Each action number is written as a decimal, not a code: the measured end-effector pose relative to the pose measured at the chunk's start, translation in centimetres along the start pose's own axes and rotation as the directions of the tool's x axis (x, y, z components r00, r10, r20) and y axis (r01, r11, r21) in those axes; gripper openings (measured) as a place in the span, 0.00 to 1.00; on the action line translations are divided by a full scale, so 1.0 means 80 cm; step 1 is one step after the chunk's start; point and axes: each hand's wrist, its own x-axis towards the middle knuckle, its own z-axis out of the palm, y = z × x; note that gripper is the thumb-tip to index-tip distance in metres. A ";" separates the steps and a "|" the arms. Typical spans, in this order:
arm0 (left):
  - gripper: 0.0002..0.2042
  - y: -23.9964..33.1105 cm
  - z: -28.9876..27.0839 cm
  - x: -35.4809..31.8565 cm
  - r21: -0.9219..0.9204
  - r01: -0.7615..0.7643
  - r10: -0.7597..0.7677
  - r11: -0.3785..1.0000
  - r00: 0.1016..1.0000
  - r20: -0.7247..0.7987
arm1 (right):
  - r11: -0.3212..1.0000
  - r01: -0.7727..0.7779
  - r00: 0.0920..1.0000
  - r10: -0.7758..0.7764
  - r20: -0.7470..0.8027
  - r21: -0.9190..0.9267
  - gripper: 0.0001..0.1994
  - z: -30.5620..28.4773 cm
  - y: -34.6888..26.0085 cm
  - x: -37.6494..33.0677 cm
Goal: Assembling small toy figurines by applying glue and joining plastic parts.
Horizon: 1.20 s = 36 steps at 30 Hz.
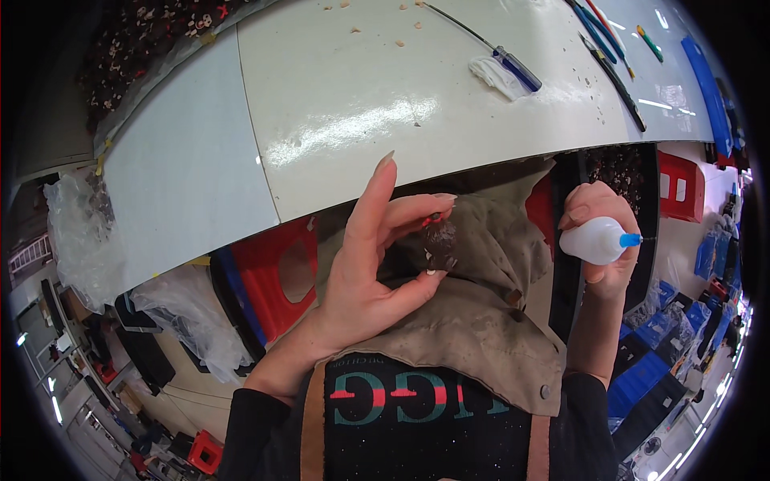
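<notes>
Brown piece point(440, 247): small, rounded, rough, red at top
Left hand point(362, 268): pinching it
Right hand point(616, 210): wrapped around white bottle point(589, 240)

The left hand point(365, 268) is pinching between thumb point(411, 297) and fingertips (its index finger point(373, 196) is pointing upward); the right hand point(601, 202) is gripping firmly.

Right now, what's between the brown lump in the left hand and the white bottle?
In the head view, mostly khaki apron lies between the brown lump and the blue-tipped white bottle, with a narrow dark strip beside the bottle.
</notes>
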 end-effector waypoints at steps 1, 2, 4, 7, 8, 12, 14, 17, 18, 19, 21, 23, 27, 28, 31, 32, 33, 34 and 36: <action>0.52 0.000 -0.001 0.001 0.023 -0.024 0.024 0.999 1.000 0.014 | 1.000 -0.007 1.000 0.007 -0.004 0.005 0.30 0.000 0.000 -0.001; 0.53 0.000 -0.002 0.001 0.046 -0.048 0.047 0.998 0.998 0.028 | 1.000 -0.014 1.000 0.014 -0.008 0.010 0.30 0.001 0.000 -0.001; 0.53 -0.001 -0.002 0.000 0.042 -0.055 0.053 0.998 0.998 0.029 | 0.999 -0.021 1.000 0.021 -0.009 -0.035 0.31 0.005 -0.004 -0.001; 0.54 -0.001 -0.003 -0.001 0.048 -0.071 0.070 0.996 0.997 0.028 | 0.996 0.000 1.000 0.002 0.020 -0.090 0.31 0.004 -0.003 0.001; 0.54 -0.002 -0.003 -0.001 0.056 -0.081 0.080 0.995 0.996 0.027 | 0.995 0.027 0.999 -0.022 0.048 -0.099 0.31 0.003 -0.002 0.002; 0.48 -0.003 -0.002 -0.003 0.023 -0.136 0.136 0.991 0.990 -0.037 | 0.995 0.004 0.999 0.001 0.050 -0.097 0.31 0.005 -0.004 0.002; 0.48 -0.002 -0.004 -0.004 0.144 -0.180 0.186 0.973 0.982 -0.028 | 0.993 0.038 0.996 -0.028 0.089 -0.111 0.30 0.003 -0.002 0.003; 0.47 -0.003 -0.003 -0.005 0.153 -0.237 0.246 0.959 0.968 -0.040 | 0.994 0.036 0.994 -0.025 0.108 -0.099 0.30 0.003 -0.003 0.002; 0.47 -0.003 -0.004 -0.005 0.154 -0.237 0.246 0.959 0.968 -0.041 | 0.994 0.037 0.994 -0.026 0.109 -0.098 0.30 0.004 -0.005 0.002; 0.47 -0.003 -0.004 -0.005 0.165 -0.245 0.254 0.955 0.966 -0.038 | 0.995 0.016 0.994 -0.005 0.110 -0.097 0.30 0.005 -0.006 0.002; 0.46 -0.004 -0.005 -0.007 0.176 -0.250 0.260 0.952 0.965 -0.036 | 0.995 -0.006 0.993 0.017 0.113 -0.095 0.30 0.006 -0.007 0.001; 0.47 -0.006 -0.007 -0.009 0.233 -0.242 0.253 0.942 0.967 -0.021 | 0.998 -0.023 0.995 0.029 0.094 -0.065 0.27 0.006 -0.006 -0.001; 0.48 0.002 -0.003 -0.008 0.139 -0.126 0.133 0.982 0.990 -0.038 | 0.990 0.037 0.987 -0.014 0.162 -0.138 0.30 0.004 -0.006 0.001; 0.51 0.002 -0.004 -0.006 0.112 -0.073 0.077 0.991 0.997 -0.033 | 0.989 0.049 0.983 -0.024 0.179 -0.138 0.30 0.003 -0.004 0.002; 0.55 0.000 -0.002 -0.008 0.045 0.026 -0.024 0.999 0.999 -0.046 | 0.983 0.032 0.977 0.007 0.214 -0.179 0.30 0.004 -0.009 0.002; 0.54 -0.001 -0.001 -0.009 -0.004 0.070 -0.071 0.998 0.996 -0.048 | 0.975 0.009 0.973 0.043 0.225 -0.223 0.29 0.005 -0.013 0.002; 0.54 -0.001 -0.001 -0.010 -0.053 0.114 -0.117 0.992 0.992 -0.048 | 0.974 0.010 0.973 0.042 0.226 -0.226 0.29 0.006 -0.017 0.003; 0.54 -0.002 -0.001 -0.010 -0.057 0.116 -0.119 0.992 0.992 -0.048 | 0.968 -0.014 0.970 0.074 0.230 -0.252 0.29 0.008 -0.018 0.004; 0.53 -0.003 -0.002 -0.009 -0.103 0.167 -0.173 0.981 0.984 -0.047 | 0.959 -0.039 0.966 0.108 0.235 -0.280 0.28 0.010 -0.020 0.007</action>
